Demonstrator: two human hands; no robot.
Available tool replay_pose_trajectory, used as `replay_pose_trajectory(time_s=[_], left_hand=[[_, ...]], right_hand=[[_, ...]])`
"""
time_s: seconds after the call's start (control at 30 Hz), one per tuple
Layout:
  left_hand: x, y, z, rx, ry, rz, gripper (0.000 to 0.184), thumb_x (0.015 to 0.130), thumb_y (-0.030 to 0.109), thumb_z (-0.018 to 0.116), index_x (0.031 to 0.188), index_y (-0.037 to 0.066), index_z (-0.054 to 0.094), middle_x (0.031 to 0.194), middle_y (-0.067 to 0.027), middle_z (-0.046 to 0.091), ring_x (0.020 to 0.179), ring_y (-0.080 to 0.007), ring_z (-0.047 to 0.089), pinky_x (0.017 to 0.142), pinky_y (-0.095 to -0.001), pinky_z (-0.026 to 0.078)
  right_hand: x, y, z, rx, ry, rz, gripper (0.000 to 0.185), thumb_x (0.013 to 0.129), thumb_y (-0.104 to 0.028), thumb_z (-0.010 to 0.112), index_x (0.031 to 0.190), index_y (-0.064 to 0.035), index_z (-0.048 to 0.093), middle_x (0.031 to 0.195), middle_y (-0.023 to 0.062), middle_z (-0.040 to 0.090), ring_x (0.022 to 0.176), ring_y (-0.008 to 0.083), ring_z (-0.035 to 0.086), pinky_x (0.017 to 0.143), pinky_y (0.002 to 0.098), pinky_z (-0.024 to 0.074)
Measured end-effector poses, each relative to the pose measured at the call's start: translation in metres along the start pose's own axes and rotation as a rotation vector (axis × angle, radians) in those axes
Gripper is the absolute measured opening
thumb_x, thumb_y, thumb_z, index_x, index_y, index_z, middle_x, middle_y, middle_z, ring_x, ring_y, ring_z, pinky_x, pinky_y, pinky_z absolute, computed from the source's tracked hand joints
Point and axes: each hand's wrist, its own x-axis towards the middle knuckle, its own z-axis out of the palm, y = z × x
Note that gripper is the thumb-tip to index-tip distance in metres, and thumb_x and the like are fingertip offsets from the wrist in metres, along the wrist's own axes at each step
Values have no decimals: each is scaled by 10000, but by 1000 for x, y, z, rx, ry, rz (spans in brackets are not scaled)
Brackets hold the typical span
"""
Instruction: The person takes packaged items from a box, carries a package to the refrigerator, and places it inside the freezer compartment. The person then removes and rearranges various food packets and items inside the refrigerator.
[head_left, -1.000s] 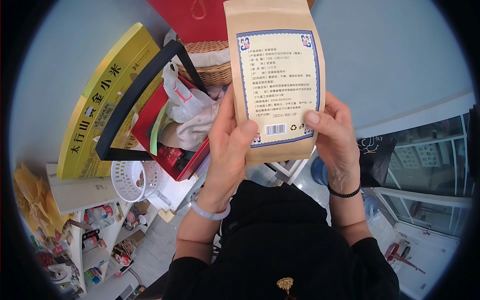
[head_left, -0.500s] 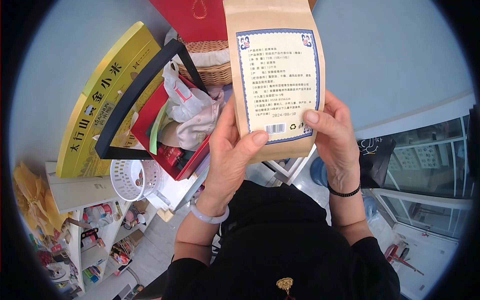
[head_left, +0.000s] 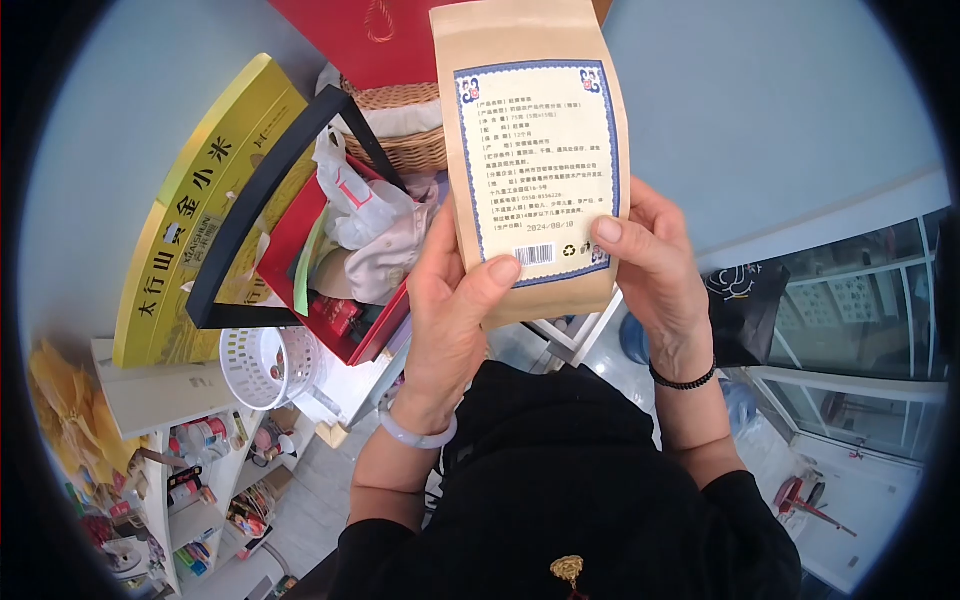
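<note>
Paper packet (head_left: pixel 533 165)'s drifted slightly left in my view, held up between left hand (head_left: pixel 450 305) and right hand (head_left: pixel 658 270), both gripping its lower sides. I'd squeeze lightly, keeping the label (head_left: pixel 535 190) flat.

I wear a black short-sleeved cloth top (head_left: pixel 600 480) with an ornate gold-coloured ornament (head_left: pixel 566 569) at its near end. A smooth, pale lavender bangle (head_left: pixel 416 438) rings my left wrist (head_left: pixel 424 405); a thin black beaded bracelet (head_left: pixel 684 385) circles my right wrist (head_left: pixel 684 360).

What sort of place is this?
Probably a storage corner in a home or small shop; I can't tell which. Crowded white shelves, a wicker basket and a red box of odds and ends suggest it.
</note>
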Motion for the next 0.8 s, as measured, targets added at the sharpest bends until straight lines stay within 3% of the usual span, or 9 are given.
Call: replay_pose_trajectory(time_s=[0.2,0.37,0.47,0.53,0.57,0.6,0.67,0.7,0.8], left_hand=[[3,-7,8,-2,-13,-18,640,824,134,611,1348,-53,296,1274,-138,477,1170,-184,478,998,-310,359],[3,-7,-8,-31,-63,-51,593,861,163,580,1341,-52,306,1281,-136,471,1170,-180,474,995,-310,361],[1,-19,-5,-134,-108,-147,549,912,235,520,1338,-43,314,1276,-144,473,1170,-192,477,994,-327,371],[2,-33,8,-482,-80,-378,543,952,332,427,1341,-29,317,1276,-163,472,1189,-215,468,1010,-358,361],[0,-38,33,-532,94,-507,543,962,403,363,1308,-16,366,1151,-174,542,995,-220,584,838,-340,493],[1,-48,40,-520,70,-524,543,962,403,363,1308,-16,366,1151,-174,542,995,-220,584,838,-340,493],[1,-70,46,-614,-443,-651,523,957,418,362,1241,-15,438,974,-162,585,719,-197,610,560,-286,522],[-2,-70,64,-408,-352,-709,495,947,414,396,1177,-15,485,845,-137,581,546,-169,550,390,-248,441],[-12,-96,82,-345,-460,-768,477,935,384,444,1182,-21,490,839,-127,588,562,-151,556,416,-239,448]], right_hand=[[-3,3,-15,55,12,6,466,849,-239,628,1177,68,505,1034,120,619,958,129,578,838,264,444],[-1,19,-11,93,59,5,521,952,-417,422,1187,38,513,1004,84,625,892,104,580,760,234,444],[-2,28,-36,90,83,-26,539,965,-434,367,1197,30,514,1016,88,623,906,124,583,795,251,441],[-13,21,-46,160,99,-28,608,930,-487,421,1247,29,468,1074,92,606,958,143,567,834,274,432],[-19,17,-54,264,63,-28,653,898,-507,469,1280,22,431,1112,102,587,986,153,556,848,285,428],[-24,14,-63,366,27,-27,712,867,-527,517,1312,14,394,1150,112,568,1014,163,545,861,295,423],[-35,18,-90,457,-109,-6,801,779,-431,680,1360,-7,327,1158,115,550,1076,170,526,857,285,443],[-39,15,-99,465,-117,5,765,771,-373,695,1336,8,346,1137,113,558,1059,171,538,845,288,460],[-54,11,-118,505,-66,-27,678,754,-250,714,1278,34,392,1096,113,577,994,169,572,813,293,493]])
